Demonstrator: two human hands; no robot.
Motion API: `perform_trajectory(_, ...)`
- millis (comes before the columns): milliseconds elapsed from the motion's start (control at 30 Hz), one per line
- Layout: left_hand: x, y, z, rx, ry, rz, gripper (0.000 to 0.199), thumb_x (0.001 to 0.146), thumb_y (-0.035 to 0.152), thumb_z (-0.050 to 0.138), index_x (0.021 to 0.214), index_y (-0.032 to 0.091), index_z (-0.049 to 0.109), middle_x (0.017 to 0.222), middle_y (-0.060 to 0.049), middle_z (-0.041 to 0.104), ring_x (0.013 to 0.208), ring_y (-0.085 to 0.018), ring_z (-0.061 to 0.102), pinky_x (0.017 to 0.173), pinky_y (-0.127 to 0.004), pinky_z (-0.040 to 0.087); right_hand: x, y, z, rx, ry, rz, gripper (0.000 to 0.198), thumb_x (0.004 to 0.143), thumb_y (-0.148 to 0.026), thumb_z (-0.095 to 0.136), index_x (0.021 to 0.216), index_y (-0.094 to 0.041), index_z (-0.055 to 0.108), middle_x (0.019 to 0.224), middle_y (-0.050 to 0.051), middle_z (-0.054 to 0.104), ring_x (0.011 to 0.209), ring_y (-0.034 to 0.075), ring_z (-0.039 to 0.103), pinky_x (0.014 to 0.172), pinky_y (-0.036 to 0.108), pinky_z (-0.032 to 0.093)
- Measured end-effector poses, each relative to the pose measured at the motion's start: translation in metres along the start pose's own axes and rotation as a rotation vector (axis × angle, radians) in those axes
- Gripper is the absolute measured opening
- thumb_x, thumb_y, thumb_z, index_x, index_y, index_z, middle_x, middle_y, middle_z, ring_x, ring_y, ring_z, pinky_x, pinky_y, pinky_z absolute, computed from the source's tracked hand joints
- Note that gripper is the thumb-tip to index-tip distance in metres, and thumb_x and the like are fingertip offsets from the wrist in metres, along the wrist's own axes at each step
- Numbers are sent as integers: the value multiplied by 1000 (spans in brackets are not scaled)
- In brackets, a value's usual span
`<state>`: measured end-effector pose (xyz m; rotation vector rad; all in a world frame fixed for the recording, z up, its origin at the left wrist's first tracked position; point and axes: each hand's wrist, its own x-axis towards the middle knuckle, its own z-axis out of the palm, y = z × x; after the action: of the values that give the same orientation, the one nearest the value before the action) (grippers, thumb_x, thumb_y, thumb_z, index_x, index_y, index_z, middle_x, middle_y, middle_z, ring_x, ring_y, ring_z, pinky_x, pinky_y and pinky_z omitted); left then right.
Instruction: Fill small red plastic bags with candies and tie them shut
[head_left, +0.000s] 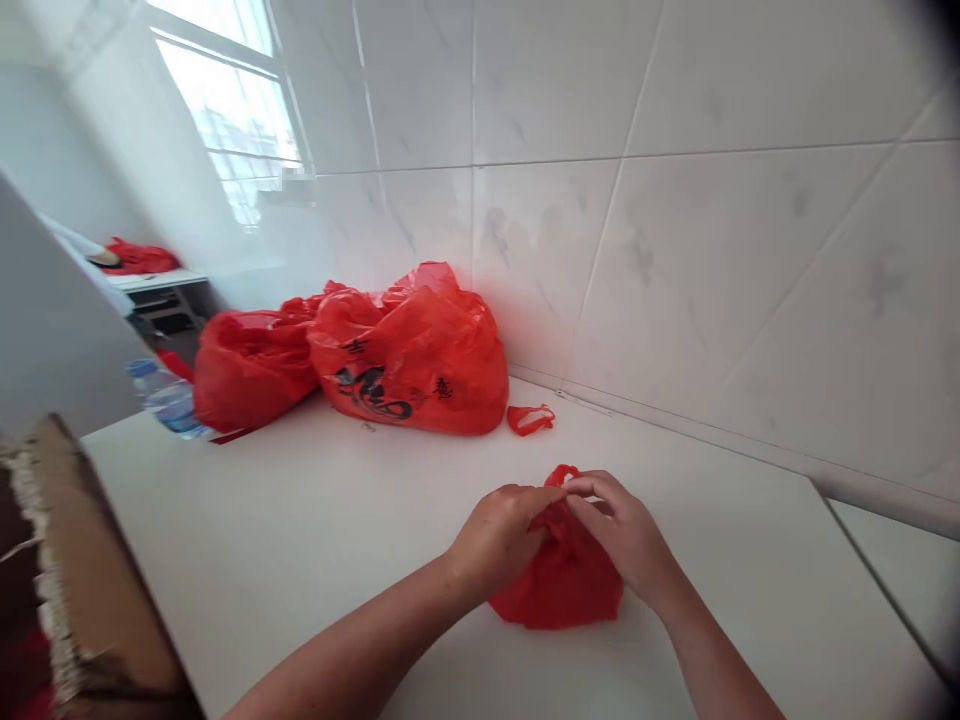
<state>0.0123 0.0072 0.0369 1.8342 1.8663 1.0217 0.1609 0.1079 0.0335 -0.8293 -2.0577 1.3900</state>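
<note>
A small red plastic bag rests on the white table in front of me, its top gathered and a loop sticking up. My left hand is closed on the gathered top from the left. From the right, my right hand pinches the same top, its thumb and fingertips meeting the left fingertips. What the bag holds is hidden. Beyond it, near the wall, lies a small scrap of red plastic.
Two big red bags, one with black print and one plain, stand against the tiled wall. A water bottle lies beside them. A torn cardboard box borders the table at left. Another table with a red bag is farther off.
</note>
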Motion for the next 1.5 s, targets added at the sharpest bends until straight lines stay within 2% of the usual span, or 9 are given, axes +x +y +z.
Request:
perform_trajectory(133,-17,-29,-41,84,226,-124,33,74,7,45,91,24,69,89,0,70,81,-16,61,73,-25,46,-4,9,21,-160,26,-113,36,88,-51,50,117,-31,56,120,2,57,113,21,51,92,34,45)
perform_trajectory(400,-80,-106,-125,413,696,-547,29,79,15,45,102,22,62,102,-5,68,93,-22,61,83,-33,46,-6,32,63,-390,-196,-225,25,91,-39,43,98,-26,63,106,4,62,91,20,60,79,33,51)
perform_trajectory(633,-96,-115,-138,609,965,-743,48,85,22,43,133,17,44,138,-17,42,128,-31,40,101,-47,37,-3,35,65,-451,-228,-248,23,89,-34,44,96,-26,64,106,4,63,89,20,60,78,34,50)
perform_trajectory(767,-90,-114,-127,844,770,-621,48,86,33,48,134,26,48,153,-10,26,140,-34,17,110,-58,16,1,32,68,-457,-218,-265,22,88,-25,44,97,-23,64,106,5,62,92,19,59,82,33,48)
perform_trajectory(933,-103,-151,-126,931,378,-666,33,89,35,41,116,33,59,152,-5,32,140,-37,19,100,-68,24,-12,20,61,-419,-197,-256,24,83,-14,51,99,-20,67,106,4,63,97,17,57,90,30,45)
perform_trajectory(1033,-100,-167,-128,957,464,-703,35,91,45,32,115,35,54,154,-3,27,140,-39,17,95,-72,23,-25,17,52,-406,-153,-184,25,83,-15,54,103,-23,67,114,2,62,104,16,56,92,27,44)
perform_trajectory(1167,-80,-132,-132,852,679,-554,37,87,49,42,124,48,41,156,9,18,143,-33,11,104,-63,23,-37,18,45,-378,-129,-122,26,85,-16,52,104,-24,67,120,1,59,104,15,57,90,27,46)
perform_trajectory(1333,-24,-60,-156,824,973,-89,30,90,36,47,116,24,57,138,-5,46,130,-21,40,111,-37,28,-34,27,47,-357,-112,-128,23,85,-18,47,97,-25,66,118,1,59,97,16,59,82,28,49)
perform_trajectory(1500,66,-28,-216,782,826,-13,33,94,19,35,120,16,56,128,-9,52,118,-18,49,102,-32,37,-29,38,50,-357,-106,-129,22,85,-21,45,95,-24,64,119,3,59,105,19,56,85,31,49)
